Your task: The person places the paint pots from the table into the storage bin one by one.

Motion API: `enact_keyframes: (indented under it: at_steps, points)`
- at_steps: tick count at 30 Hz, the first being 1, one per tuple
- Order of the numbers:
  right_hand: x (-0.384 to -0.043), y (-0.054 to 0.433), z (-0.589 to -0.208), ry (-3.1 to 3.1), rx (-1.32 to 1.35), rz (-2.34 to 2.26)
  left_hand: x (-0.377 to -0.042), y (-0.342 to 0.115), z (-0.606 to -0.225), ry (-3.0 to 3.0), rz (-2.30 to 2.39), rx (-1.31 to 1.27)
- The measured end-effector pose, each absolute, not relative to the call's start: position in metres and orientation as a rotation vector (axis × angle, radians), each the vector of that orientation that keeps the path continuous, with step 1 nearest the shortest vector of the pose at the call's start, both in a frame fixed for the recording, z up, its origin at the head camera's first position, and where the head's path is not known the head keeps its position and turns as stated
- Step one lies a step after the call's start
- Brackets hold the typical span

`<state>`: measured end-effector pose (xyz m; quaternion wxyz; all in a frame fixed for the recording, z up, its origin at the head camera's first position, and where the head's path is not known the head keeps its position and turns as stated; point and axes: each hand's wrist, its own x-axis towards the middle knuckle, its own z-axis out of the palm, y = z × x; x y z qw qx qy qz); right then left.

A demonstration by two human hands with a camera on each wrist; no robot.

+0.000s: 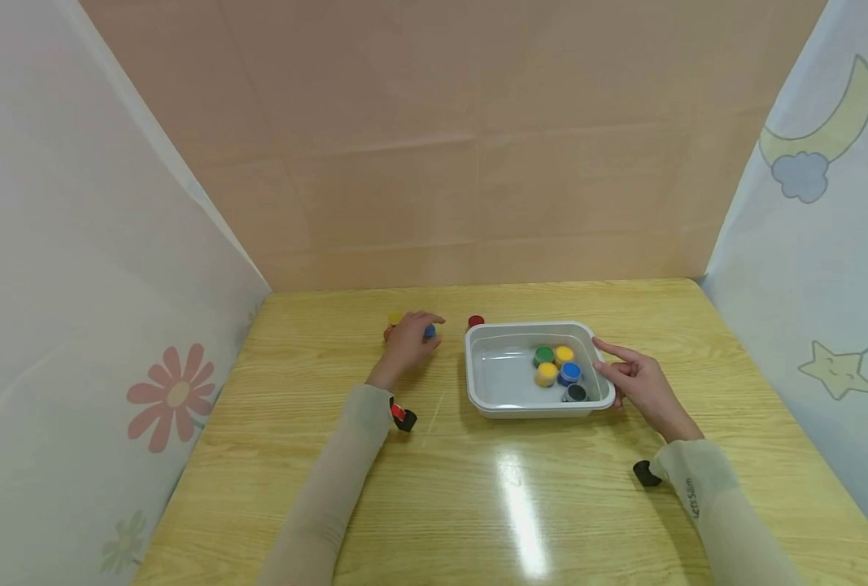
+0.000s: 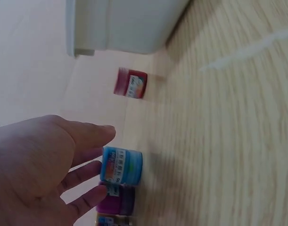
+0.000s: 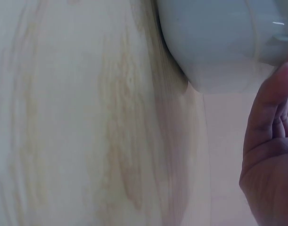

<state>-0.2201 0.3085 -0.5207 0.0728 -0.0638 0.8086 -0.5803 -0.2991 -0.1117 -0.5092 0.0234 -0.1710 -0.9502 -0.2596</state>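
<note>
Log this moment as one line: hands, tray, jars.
left hand: beside blue jar; right hand: holds white tray by its rim; inside tray: five jars; red jar: outside tray

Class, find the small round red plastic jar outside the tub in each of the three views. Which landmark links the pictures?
Head: the small round red plastic jar is right of centre, just beyond the far left corner of the white rectangular plastic tub.
Left wrist: the jar is in the upper half, left of centre, below the tub.
Right wrist: not in it.
Shared landmark: the tub, top right here.
</note>
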Motion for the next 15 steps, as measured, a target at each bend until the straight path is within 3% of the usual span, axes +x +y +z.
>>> enact_keyframes:
  at_steps: [15]
  points:
    - [-0.22, 0.3088, -0.5213, 2.428, -0.191, -1.737, -0.298, -0.114, -0.5131, -2.947, -0.803, -0.402]
